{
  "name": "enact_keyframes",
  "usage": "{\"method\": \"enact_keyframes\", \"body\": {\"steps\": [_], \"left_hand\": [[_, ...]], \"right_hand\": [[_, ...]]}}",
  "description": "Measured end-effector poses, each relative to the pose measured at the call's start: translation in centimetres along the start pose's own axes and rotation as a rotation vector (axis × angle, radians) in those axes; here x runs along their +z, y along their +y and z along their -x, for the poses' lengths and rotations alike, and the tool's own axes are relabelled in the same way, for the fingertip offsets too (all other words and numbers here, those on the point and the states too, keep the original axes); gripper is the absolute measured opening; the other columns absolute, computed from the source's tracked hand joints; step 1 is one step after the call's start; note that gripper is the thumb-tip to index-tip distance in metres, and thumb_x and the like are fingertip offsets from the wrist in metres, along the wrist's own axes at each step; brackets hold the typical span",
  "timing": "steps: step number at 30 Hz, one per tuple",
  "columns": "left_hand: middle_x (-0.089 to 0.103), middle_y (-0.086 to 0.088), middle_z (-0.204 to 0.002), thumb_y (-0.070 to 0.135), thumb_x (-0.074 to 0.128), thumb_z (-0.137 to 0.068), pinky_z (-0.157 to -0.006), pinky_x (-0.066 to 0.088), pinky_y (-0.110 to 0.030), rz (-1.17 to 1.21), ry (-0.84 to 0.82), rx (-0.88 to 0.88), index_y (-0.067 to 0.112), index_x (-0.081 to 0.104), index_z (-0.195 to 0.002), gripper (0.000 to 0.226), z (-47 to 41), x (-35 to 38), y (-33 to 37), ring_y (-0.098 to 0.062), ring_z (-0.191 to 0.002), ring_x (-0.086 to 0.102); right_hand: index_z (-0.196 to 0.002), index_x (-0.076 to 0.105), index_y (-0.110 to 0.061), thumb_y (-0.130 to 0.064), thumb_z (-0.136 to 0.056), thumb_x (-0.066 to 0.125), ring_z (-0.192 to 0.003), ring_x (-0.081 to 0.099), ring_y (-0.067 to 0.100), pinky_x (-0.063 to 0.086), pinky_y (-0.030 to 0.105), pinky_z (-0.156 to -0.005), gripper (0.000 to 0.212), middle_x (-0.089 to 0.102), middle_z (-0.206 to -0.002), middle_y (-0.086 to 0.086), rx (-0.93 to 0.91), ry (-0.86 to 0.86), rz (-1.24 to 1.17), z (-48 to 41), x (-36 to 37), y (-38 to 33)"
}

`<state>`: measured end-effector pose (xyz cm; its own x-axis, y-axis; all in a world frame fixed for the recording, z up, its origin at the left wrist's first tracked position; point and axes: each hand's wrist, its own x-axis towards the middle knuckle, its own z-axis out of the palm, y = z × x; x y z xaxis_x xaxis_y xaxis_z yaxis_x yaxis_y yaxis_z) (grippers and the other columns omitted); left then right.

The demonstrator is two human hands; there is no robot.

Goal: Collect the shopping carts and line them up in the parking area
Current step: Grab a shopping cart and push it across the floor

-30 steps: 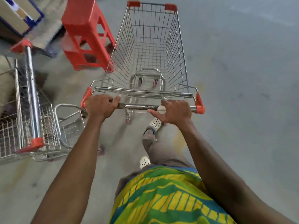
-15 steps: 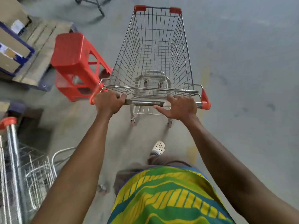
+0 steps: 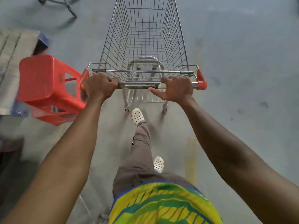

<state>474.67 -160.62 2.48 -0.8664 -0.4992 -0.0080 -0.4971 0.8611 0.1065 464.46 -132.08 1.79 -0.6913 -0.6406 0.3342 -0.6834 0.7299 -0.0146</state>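
Observation:
An empty wire shopping cart with red corner caps stands straight ahead of me on the grey concrete floor. Its steel push bar runs across the middle of the view. My left hand grips the bar at its left end, fingers curled over the top. My right hand holds the bar near its right end, fingers over it and thumb stretched out underneath. My feet in white clogs step just behind the cart's rear wheels.
A red plastic stool lies tipped on its side close to the cart's left rear corner. Behind it is a wooden pallet. The legs of another cart show at the top left. Bare floor stretches to the right.
I have walked forward with the cart. The red stool has slid from ahead-left to beside my left hand, and the parked cart at the lower left has dropped out of view.

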Motion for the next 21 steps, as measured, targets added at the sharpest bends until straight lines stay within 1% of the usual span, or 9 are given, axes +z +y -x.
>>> {"method": "enact_keyframes", "body": {"steps": [2, 4, 7, 9, 12, 14, 17, 19, 21], "left_hand": [[0.072, -0.018, -0.085, 0.062, 0.031, -0.085, -0.078, 0.045, -0.04, -0.034, 0.024, 0.002, 0.014, 0.078, -0.082, 0.067, -4.8, 0.2, 0.7, -0.039, -0.089, 0.067], [0.071, -0.021, -0.086, 0.061, 0.033, -0.085, -0.074, 0.043, -0.039, -0.033, 0.036, -0.007, 0.012, 0.078, -0.086, 0.066, -9.8, 0.3, 1.7, -0.041, -0.088, 0.067], [0.071, -0.018, -0.084, 0.06, 0.033, -0.086, -0.073, 0.044, -0.037, 0.0, 0.004, 0.029, 0.012, 0.076, -0.079, 0.065, -17.0, 0.3, 2.8, -0.041, -0.084, 0.066], [0.07, -0.015, -0.083, 0.063, 0.031, -0.085, -0.07, 0.039, -0.037, 0.006, -0.013, 0.062, 0.013, 0.075, -0.075, 0.067, -21.4, 0.4, 3.4, -0.039, -0.082, 0.065], [0.07, -0.013, -0.08, 0.059, 0.037, -0.089, -0.066, 0.034, -0.035, 0.025, -0.034, 0.092, 0.012, 0.074, -0.074, 0.062, -27.3, 0.0, 5.0, -0.035, -0.076, 0.062], [0.068, -0.013, -0.074, 0.056, 0.04, -0.09, -0.066, 0.034, -0.034, 0.042, -0.047, 0.117, 0.011, 0.074, -0.072, 0.059, -30.6, 0.0, 6.1, -0.033, -0.07, 0.057], [0.064, -0.008, -0.066, 0.059, 0.036, -0.086, -0.065, 0.038, -0.034, 0.055, -0.051, 0.132, 0.013, 0.074, -0.072, 0.062, -35.9, 0.4, 7.4, -0.031, -0.066, 0.055], [0.065, -0.008, -0.066, 0.061, 0.033, -0.084, -0.065, 0.042, -0.034, 0.05, -0.052, 0.139, 0.014, 0.075, -0.075, 0.064, -39.3, 0.8, 8.6, -0.032, -0.067, 0.059], [0.066, -0.008, -0.067, 0.061, 0.033, -0.084, -0.063, 0.039, -0.034, 0.043, -0.056, 0.152, 0.016, 0.076, -0.078, 0.063, -42.8, 1.0, 9.9, -0.031, -0.066, 0.058]], "right_hand": [[-0.077, 0.066, -0.02, -0.094, -0.085, 0.03, -0.051, 0.062, 0.02, 0.051, 0.031, -0.053, 0.083, 0.063, -0.057, -0.001, 0.004, -0.004, 0.008, -4.0, 1.3, 1.5], [-0.076, 0.066, -0.02, -0.093, -0.085, 0.031, -0.053, 0.064, 0.021, 0.052, 0.032, -0.054, 0.082, 0.065, -0.059, 0.0, 0.021, -0.011, 0.014, -8.1, 2.6, 3.2], [-0.072, 0.064, -0.021, -0.092, -0.085, 0.036, -0.052, 0.064, 0.02, 0.052, 0.031, -0.053, 0.077, 0.064, -0.057, -0.001, 0.062, -0.003, -0.003, -13.9, 4.2, 5.4], [-0.072, 0.064, -0.021, -0.091, -0.084, 0.039, -0.051, 0.063, 0.02, 0.051, 0.03, -0.053, 0.075, 0.062, -0.056, -0.001, 0.082, 0.001, -0.015, -17.4, 5.4, 6.9], [-0.07, 0.064, -0.02, -0.09, -0.085, 0.042, -0.05, 0.063, 0.023, 0.052, 0.031, -0.052, 0.075, 0.062, -0.056, 0.0, 0.107, 0.021, -0.003, -21.7, 7.1, 9.2], [-0.067, 0.062, -0.019, -0.09, -0.085, 0.042, -0.051, 0.064, 0.025, 0.049, 0.03, -0.052, 0.076, 0.061, -0.054, 0.002, 0.127, 0.021, 0.028, -24.3, 8.2, 10.7], [-0.064, 0.059, -0.019, -0.089, -0.084, 0.045, -0.05, 0.064, 0.024, 0.044, 0.027, -0.05, 0.075, 0.061, -0.054, 0.001, 0.139, 0.036, 0.054, -28.1, 9.9, 13.2], [-0.063, 0.059, -0.019, -0.089, -0.083, 0.046, -0.049, 0.063, 0.022, 0.041, 0.026, -0.05, 0.074, 0.062, -0.054, -0.001, 0.142, 0.036, 0.058, -30.7, 10.9, 15.2], [-0.063, 0.057, -0.02, -0.089, -0.084, 0.046, -0.047, 0.06, 0.019, 0.038, 0.024, -0.049, 0.073, 0.06, -0.053, -0.003, 0.14, 0.025, 0.05, -33.4, 11.9, 17.3]]}}
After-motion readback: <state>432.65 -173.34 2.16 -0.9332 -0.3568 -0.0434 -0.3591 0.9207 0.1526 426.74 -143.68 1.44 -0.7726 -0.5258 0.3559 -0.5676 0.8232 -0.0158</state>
